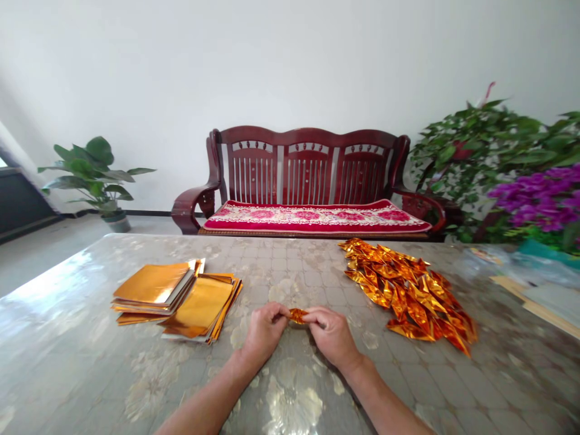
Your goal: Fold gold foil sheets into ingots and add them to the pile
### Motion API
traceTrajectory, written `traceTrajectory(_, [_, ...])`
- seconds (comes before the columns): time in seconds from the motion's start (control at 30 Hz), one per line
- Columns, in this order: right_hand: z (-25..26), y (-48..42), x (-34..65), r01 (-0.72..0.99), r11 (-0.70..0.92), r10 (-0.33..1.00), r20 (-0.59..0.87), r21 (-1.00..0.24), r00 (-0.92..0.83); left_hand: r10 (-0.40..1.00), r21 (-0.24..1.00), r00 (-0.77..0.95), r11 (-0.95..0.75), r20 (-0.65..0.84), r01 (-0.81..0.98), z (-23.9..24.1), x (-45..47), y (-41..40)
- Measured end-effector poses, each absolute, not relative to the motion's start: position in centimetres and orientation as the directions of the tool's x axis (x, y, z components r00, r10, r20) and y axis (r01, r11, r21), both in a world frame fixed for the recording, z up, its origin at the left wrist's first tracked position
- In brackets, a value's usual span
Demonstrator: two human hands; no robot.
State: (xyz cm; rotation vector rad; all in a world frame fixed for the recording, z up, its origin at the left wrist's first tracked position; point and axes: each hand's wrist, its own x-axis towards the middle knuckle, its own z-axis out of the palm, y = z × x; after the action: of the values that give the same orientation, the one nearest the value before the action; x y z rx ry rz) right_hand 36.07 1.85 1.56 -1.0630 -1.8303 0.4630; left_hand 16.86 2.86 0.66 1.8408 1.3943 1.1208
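My left hand (264,331) and my right hand (333,335) meet at the middle of the table, fingers curled and pinched on a small folded piece of gold foil paper (298,315) held between them. Only a little of the piece shows between the fingertips. To the left lie two overlapping stacks of flat gold foil sheets (176,297). On the right spreads a heap of folded gold foil pieces (408,293).
The table (90,362) has a glossy, flower-patterned cover. A red wooden bench (308,181) with a red cushion stands behind it. Potted plants stand at the back left (97,175) and right (498,157). Plastic-wrapped items (530,278) lie at the right edge.
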Motion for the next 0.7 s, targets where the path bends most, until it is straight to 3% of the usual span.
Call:
traceTrajectory(0.4, [1.9,1.4,36.0,0.504,0.560,0.819,0.531,-0.658,-0.217,0.949,0.827,0.083,-0.307,0.305,0.470,0.9,16.8,3.0])
traceTrajectory(0.57, [2.3,1.5,36.3,0.542,0.557,0.799,0.584,-0.629,-0.142,0.910,0.837,0.117,-0.413,0.398,0.358,1.1,16.7,3.1])
traceTrajectory(0.7, [2.2,2.0,37.2,0.570,0.534,0.796,0.598,-0.624,-0.092,0.933,0.906,0.007,-0.351,0.360,0.235,0.3,16.6,3.8])
